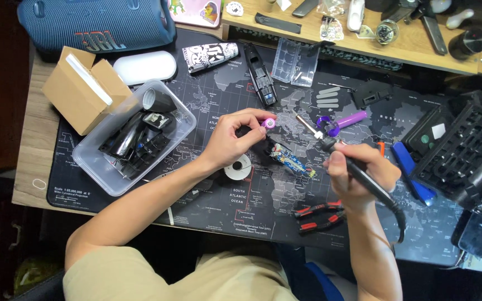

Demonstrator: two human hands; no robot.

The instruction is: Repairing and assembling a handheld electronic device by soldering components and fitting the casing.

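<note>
Left hand [231, 140]: curled over the middle of the desk mat [218, 100], thumb and fingertips pinching a small purple battery cell [269, 122] by its end, the pink-ringed terminal facing up.
Right hand [358, 174]: clenched around the black handle of a soldering iron [341, 153], held like a pen; the metal tip points far and left, toward the cell but apart from it.
Circuit board [292, 159]: a small blue board lying flat on the mat between the two hands, just near of the cell.
Solder spool [238, 167]: a white reel on the mat, directly beneath the left wrist.
Second cell [351, 119]: another purple battery lying on its side, far of the right hand.
Pliers [318, 216]: red-and-black handles, lying on the near side of the mat beside the right forearm.
Plastic tub [99, 161]: clear container at left, filled with black housing parts.
Cardboard box [82, 89]: open, at the far left, touching the tub.
Speaker [96, 22]: blue, cylindrical, along the far left edge.
</note>
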